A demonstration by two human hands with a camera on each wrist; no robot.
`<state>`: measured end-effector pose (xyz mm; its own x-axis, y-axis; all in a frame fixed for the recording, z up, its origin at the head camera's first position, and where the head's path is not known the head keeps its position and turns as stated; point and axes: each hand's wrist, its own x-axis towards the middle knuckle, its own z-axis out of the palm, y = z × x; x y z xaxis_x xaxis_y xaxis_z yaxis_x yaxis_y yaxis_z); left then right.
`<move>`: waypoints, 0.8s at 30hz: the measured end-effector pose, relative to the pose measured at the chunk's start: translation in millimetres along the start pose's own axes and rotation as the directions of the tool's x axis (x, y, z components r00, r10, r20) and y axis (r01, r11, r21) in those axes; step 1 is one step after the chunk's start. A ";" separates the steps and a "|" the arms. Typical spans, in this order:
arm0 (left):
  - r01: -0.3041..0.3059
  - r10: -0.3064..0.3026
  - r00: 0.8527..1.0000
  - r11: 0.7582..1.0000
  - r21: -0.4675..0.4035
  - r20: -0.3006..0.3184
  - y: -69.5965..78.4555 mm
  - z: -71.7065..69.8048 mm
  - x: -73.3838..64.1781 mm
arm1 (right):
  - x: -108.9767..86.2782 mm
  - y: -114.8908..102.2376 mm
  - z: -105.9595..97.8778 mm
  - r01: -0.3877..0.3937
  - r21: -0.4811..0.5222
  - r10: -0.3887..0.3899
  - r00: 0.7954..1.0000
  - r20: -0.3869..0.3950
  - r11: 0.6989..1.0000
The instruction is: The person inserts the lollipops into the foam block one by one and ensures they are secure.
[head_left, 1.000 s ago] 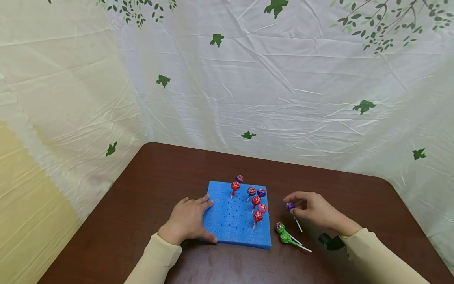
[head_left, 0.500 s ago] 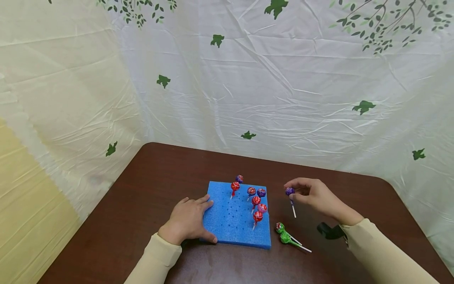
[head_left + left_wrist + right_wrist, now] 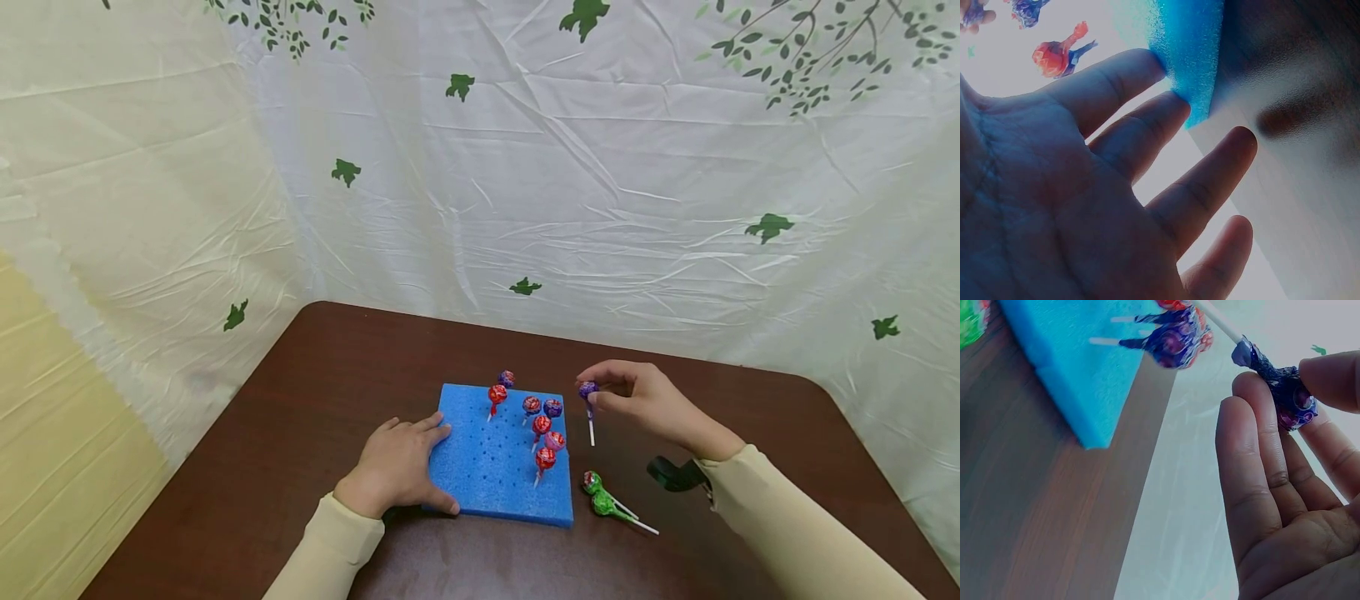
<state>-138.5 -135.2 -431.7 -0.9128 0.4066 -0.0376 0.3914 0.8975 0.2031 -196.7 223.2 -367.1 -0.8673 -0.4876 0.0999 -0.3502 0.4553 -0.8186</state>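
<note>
A blue foam board [image 3: 472,492] with rows of small holes lies on the table. Several wrapped lollipops stand in it, among them a red lollipop [image 3: 497,394] near the back and a purple lollipop [image 3: 552,407] at the right edge. My left hand [image 3: 396,467] rests along the board's left side with fingers spread, touching its edge. Right of the board, my right hand [image 3: 648,404] pinches a purple lollipop [image 3: 588,390] by its candy head, stick pointing down. In the right wrist view, thumb and fingertips hold that purple lollipop [image 3: 1294,400] above the table.
Two green lollipops [image 3: 603,502] lie on the table right of the board, sticks toward the front right. A dark strap [image 3: 675,475] hangs at the right wrist. White cloth with green leaf prints [image 3: 525,286] hangs behind the brown table [image 3: 360,358].
My right hand has lifted the purple lollipop, first up from the table, then left toward the board; its stick now hangs nearly straight down. The left hand and board stay put.
</note>
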 end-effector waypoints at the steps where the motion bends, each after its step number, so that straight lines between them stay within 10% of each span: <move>1: 0.000 0.000 1.000 1.000 0.001 0.001 0.0 0.1 0.1 | 1.3 -1.5 0.6 0.004 0.007 -0.004 1.000 0.003 1.000; 24: -0.003 0.003 1.000 1.000 -0.006 0.003 0.4 -2.6 -0.6 | 43.1 -38.0 40.3 0.128 0.025 -0.130 0.985 0.113 0.992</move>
<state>-138.1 -135.5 -429.0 -0.9115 0.4094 -0.0399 0.3930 0.8954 0.2095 -206.5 154.8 -354.5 -0.7691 -0.6234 0.1407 -0.4490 0.3705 -0.8131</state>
